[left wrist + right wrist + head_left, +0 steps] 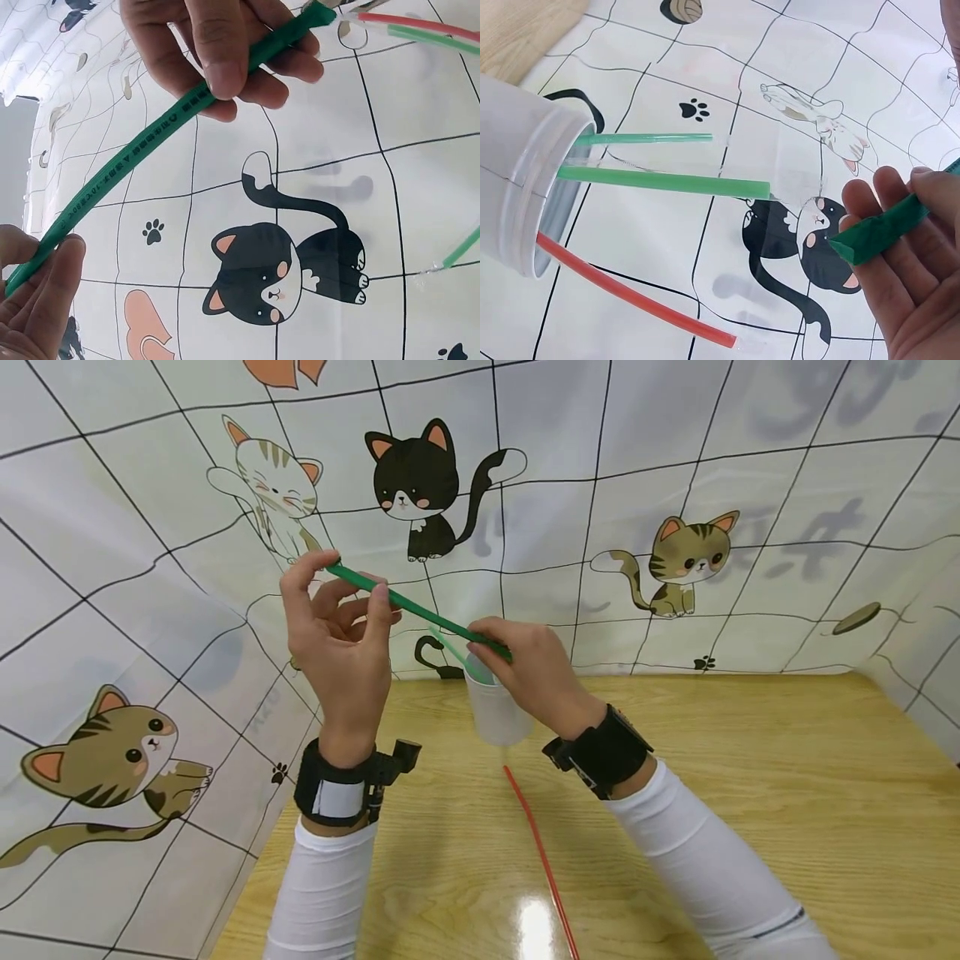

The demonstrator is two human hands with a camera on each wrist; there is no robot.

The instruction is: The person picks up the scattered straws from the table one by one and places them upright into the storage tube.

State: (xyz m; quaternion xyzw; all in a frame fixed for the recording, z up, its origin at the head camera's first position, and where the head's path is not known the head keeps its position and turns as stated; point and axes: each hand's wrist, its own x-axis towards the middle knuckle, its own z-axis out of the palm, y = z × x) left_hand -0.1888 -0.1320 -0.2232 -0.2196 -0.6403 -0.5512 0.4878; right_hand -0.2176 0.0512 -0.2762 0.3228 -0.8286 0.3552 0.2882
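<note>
Both hands hold a dark green wrapped straw (420, 612) slantwise above the table. My left hand (341, 635) grips its upper part, the thumb against its side and the index fingertip near the top end. Near the lower end, my right hand (536, 668) pinches it between thumb and fingers. Dark print runs along the wrapper in the left wrist view, and its flattened end (859, 240) juts past the right fingers in the right wrist view. Just behind the right hand stands a white cup (495, 714), holding a light green straw (667, 182), a thinner green straw (652, 138) and a red straw (634, 292).
Another red straw (536, 835) lies on the wooden table (712, 810), in front of the cup. A white cat-print sheet (555, 543) hangs behind the table and along its left side.
</note>
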